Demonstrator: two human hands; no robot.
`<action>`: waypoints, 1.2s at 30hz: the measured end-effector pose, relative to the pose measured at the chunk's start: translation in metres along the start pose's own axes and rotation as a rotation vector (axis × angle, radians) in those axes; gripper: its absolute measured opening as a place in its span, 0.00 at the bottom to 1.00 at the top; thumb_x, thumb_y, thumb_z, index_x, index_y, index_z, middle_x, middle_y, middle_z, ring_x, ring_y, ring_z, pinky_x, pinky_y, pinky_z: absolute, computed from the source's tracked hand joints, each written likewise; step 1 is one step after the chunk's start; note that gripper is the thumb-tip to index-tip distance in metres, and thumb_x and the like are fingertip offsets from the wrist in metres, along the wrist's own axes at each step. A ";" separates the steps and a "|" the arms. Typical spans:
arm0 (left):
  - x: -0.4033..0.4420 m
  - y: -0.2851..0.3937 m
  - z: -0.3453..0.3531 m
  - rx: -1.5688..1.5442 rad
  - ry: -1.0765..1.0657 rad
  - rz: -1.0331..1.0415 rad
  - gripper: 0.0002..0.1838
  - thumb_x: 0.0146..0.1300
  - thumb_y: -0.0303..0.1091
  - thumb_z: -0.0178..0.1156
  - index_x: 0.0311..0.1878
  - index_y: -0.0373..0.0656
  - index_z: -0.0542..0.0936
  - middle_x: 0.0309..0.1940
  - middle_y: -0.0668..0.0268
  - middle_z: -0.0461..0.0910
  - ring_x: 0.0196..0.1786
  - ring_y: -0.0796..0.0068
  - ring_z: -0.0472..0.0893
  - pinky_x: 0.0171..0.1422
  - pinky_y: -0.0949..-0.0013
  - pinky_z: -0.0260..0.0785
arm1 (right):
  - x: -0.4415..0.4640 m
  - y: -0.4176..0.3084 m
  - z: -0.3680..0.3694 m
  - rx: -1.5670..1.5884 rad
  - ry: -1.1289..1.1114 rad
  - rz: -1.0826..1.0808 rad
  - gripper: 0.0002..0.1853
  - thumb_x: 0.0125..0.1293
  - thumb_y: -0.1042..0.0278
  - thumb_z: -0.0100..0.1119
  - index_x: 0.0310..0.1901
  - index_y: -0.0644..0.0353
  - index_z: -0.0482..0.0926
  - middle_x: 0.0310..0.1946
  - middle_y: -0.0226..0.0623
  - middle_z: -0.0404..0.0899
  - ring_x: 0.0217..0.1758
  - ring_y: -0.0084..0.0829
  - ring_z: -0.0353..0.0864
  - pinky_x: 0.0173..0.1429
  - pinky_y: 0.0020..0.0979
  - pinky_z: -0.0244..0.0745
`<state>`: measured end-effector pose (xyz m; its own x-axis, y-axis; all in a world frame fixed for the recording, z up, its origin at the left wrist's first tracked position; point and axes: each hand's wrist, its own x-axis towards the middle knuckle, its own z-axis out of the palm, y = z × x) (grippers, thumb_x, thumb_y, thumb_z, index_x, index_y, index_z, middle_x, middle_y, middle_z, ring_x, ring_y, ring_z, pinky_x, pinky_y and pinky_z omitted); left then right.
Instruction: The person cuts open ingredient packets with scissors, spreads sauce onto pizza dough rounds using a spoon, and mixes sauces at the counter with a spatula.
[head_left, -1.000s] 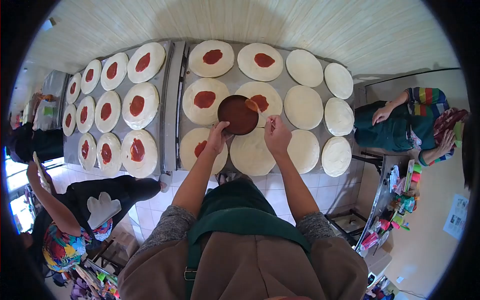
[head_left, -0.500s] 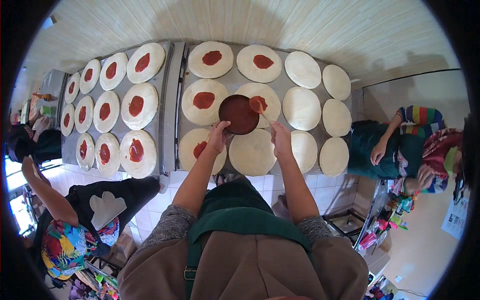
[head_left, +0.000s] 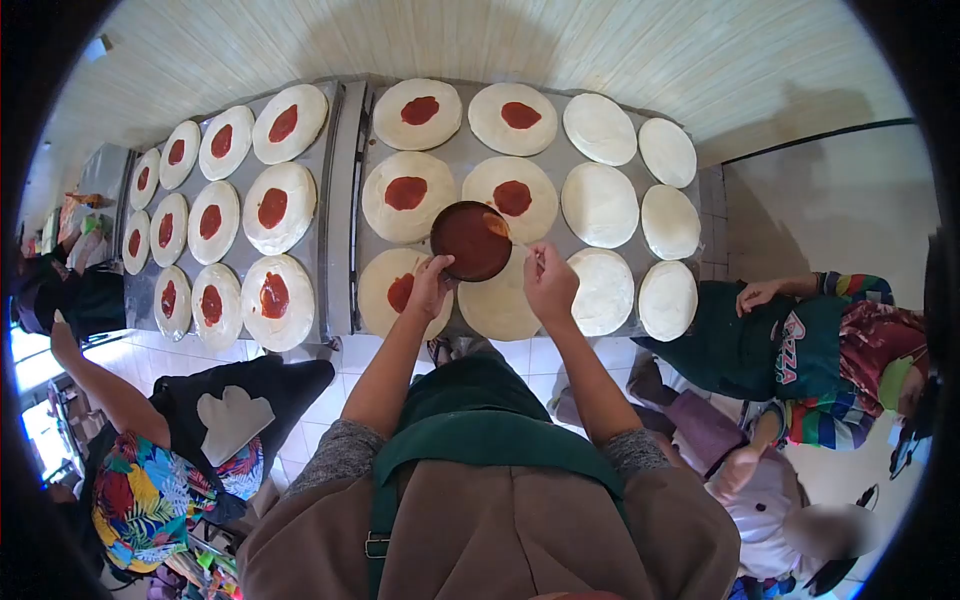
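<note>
A round bowl of red sauce (head_left: 468, 246) is gripped at its lower left rim by my left hand (head_left: 430, 286). My right hand (head_left: 551, 283) is closed on the handle of a spoon (head_left: 496, 225), whose head is over the bowl's right side. Bowl and hand partly cover a plain dough round (head_left: 500, 305). Just above the bowl lies a dough round with a red sauce patch (head_left: 512, 198). More rounds with sauce lie to the left, and several plain dough rounds (head_left: 600, 204) lie to the right.
A metal table (head_left: 345, 200) carries the rounds, against a pale wall (head_left: 620, 50). At the lower left stands a person in a floral shirt (head_left: 150, 480). A person in a green apron (head_left: 740, 335) is on the right, and another in light clothes (head_left: 750, 490) is at the lower right.
The spoon has moved from the sauced round back over the bowl, which shifted slightly down. The apron-wearing person on the right moved lower, and a person has come into view at the lower right.
</note>
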<state>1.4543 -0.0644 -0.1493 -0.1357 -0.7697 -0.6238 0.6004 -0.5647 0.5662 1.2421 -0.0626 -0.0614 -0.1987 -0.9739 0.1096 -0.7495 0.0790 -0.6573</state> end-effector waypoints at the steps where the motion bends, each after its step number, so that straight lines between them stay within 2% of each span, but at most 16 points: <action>1: -0.003 -0.005 -0.001 0.014 -0.021 0.003 0.15 0.60 0.37 0.61 0.48 0.45 0.75 0.42 0.70 0.79 0.46 0.76 0.79 0.49 0.65 0.72 | -0.011 0.001 0.000 -0.001 -0.022 0.009 0.05 0.63 0.66 0.57 0.37 0.56 0.77 0.25 0.38 0.81 0.28 0.39 0.82 0.32 0.39 0.73; 2: -0.007 -0.010 -0.002 0.026 -0.038 0.002 0.15 0.60 0.37 0.61 0.48 0.44 0.75 0.42 0.70 0.79 0.46 0.75 0.79 0.49 0.65 0.72 | -0.021 0.003 0.000 0.008 -0.066 0.035 0.06 0.64 0.65 0.57 0.37 0.56 0.78 0.26 0.40 0.81 0.29 0.39 0.83 0.32 0.39 0.73; 5: -0.019 -0.018 -0.003 0.073 -0.089 -0.013 0.15 0.60 0.38 0.61 0.49 0.43 0.75 0.42 0.70 0.79 0.44 0.76 0.79 0.49 0.66 0.72 | -0.053 0.032 0.022 0.193 -0.011 0.104 0.08 0.67 0.64 0.57 0.36 0.60 0.77 0.21 0.34 0.79 0.22 0.29 0.79 0.29 0.32 0.72; 6: -0.026 -0.020 -0.004 0.092 -0.103 -0.024 0.16 0.60 0.38 0.61 0.49 0.43 0.75 0.42 0.70 0.79 0.44 0.76 0.79 0.49 0.67 0.72 | -0.056 0.033 0.025 0.413 -0.058 0.240 0.08 0.67 0.64 0.57 0.34 0.60 0.77 0.17 0.24 0.71 0.16 0.19 0.68 0.22 0.25 0.63; 9: -0.042 -0.024 -0.002 0.036 -0.148 -0.048 0.16 0.60 0.39 0.61 0.48 0.43 0.75 0.42 0.70 0.79 0.42 0.76 0.79 0.46 0.70 0.71 | -0.069 0.037 -0.001 0.943 -0.310 0.832 0.08 0.67 0.65 0.56 0.33 0.58 0.78 0.15 0.17 0.61 0.14 0.14 0.55 0.18 0.20 0.49; 10: -0.047 -0.022 0.002 0.023 -0.130 -0.043 0.16 0.60 0.39 0.61 0.48 0.43 0.75 0.42 0.69 0.79 0.42 0.76 0.79 0.47 0.70 0.71 | -0.072 0.031 -0.010 0.981 -0.290 0.859 0.07 0.67 0.64 0.56 0.34 0.57 0.78 0.14 0.16 0.56 0.14 0.11 0.50 0.17 0.19 0.42; 13: -0.058 -0.032 -0.008 0.010 -0.085 -0.031 0.16 0.59 0.38 0.61 0.48 0.42 0.75 0.43 0.69 0.79 0.43 0.75 0.78 0.48 0.69 0.70 | -0.090 0.036 -0.025 1.051 -0.240 0.826 0.07 0.67 0.64 0.56 0.35 0.56 0.78 0.15 0.16 0.58 0.14 0.11 0.50 0.17 0.18 0.41; 16: -0.069 -0.035 -0.031 0.035 -0.085 -0.045 0.16 0.58 0.37 0.62 0.48 0.43 0.75 0.42 0.70 0.79 0.45 0.75 0.78 0.51 0.66 0.69 | -0.109 0.046 -0.031 0.806 -0.122 0.697 0.10 0.68 0.63 0.55 0.37 0.61 0.79 0.19 0.21 0.68 0.20 0.17 0.64 0.25 0.24 0.61; 19: -0.085 -0.037 -0.046 0.052 -0.036 -0.014 0.15 0.58 0.37 0.62 0.47 0.45 0.75 0.42 0.70 0.78 0.45 0.73 0.78 0.52 0.66 0.69 | -0.129 0.053 -0.010 0.372 0.144 0.307 0.10 0.69 0.63 0.53 0.37 0.61 0.78 0.22 0.31 0.75 0.24 0.27 0.73 0.30 0.33 0.68; 20: -0.078 -0.042 -0.058 0.077 -0.037 -0.031 0.15 0.58 0.37 0.61 0.48 0.47 0.75 0.44 0.69 0.78 0.46 0.72 0.78 0.53 0.64 0.69 | -0.128 0.052 -0.011 0.105 0.120 0.225 0.08 0.68 0.64 0.53 0.37 0.59 0.77 0.25 0.40 0.78 0.28 0.37 0.78 0.32 0.38 0.70; 23: -0.091 -0.040 -0.055 0.108 -0.042 -0.023 0.17 0.58 0.38 0.61 0.50 0.47 0.75 0.45 0.68 0.78 0.48 0.71 0.78 0.54 0.64 0.69 | -0.125 0.050 -0.015 -0.279 0.084 -0.155 0.06 0.66 0.65 0.55 0.37 0.57 0.77 0.26 0.43 0.78 0.31 0.42 0.80 0.32 0.39 0.71; 24: -0.094 -0.042 -0.057 0.117 -0.045 -0.020 0.18 0.58 0.38 0.61 0.51 0.47 0.74 0.45 0.68 0.78 0.48 0.71 0.78 0.54 0.63 0.69 | -0.126 0.041 -0.021 -0.284 0.106 -0.142 0.05 0.66 0.65 0.56 0.37 0.56 0.76 0.24 0.41 0.78 0.29 0.41 0.81 0.32 0.40 0.72; 27: -0.101 -0.041 -0.053 0.144 -0.059 -0.020 0.20 0.58 0.39 0.60 0.53 0.45 0.74 0.47 0.67 0.78 0.48 0.72 0.78 0.54 0.63 0.69 | -0.131 0.010 -0.035 0.018 0.100 0.035 0.06 0.66 0.64 0.56 0.37 0.57 0.76 0.24 0.40 0.79 0.26 0.41 0.80 0.32 0.40 0.73; 30: -0.105 -0.041 -0.041 0.164 -0.106 -0.025 0.22 0.58 0.39 0.60 0.55 0.43 0.74 0.49 0.65 0.78 0.48 0.71 0.78 0.54 0.63 0.69 | -0.136 0.002 -0.028 0.077 -0.009 0.129 0.07 0.66 0.64 0.56 0.36 0.57 0.76 0.25 0.41 0.80 0.26 0.42 0.80 0.32 0.39 0.73; 33: -0.101 -0.049 -0.038 0.176 -0.170 -0.025 0.22 0.59 0.39 0.60 0.55 0.42 0.74 0.49 0.65 0.78 0.49 0.71 0.78 0.54 0.62 0.71 | -0.151 0.022 0.001 0.160 0.057 0.130 0.10 0.67 0.63 0.56 0.35 0.60 0.77 0.20 0.34 0.77 0.21 0.33 0.77 0.26 0.35 0.68; 36: -0.102 -0.052 -0.033 0.190 -0.193 -0.032 0.21 0.59 0.39 0.60 0.54 0.42 0.74 0.49 0.65 0.78 0.50 0.70 0.78 0.53 0.61 0.72 | -0.160 0.050 0.019 0.601 -0.068 0.446 0.09 0.67 0.62 0.56 0.34 0.59 0.77 0.16 0.22 0.69 0.15 0.23 0.66 0.22 0.27 0.61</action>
<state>1.4632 0.0537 -0.1328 -0.3109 -0.7827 -0.5391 0.4370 -0.6215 0.6502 1.2486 0.0934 -0.1260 -0.3492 -0.8890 -0.2961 -0.1289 0.3586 -0.9246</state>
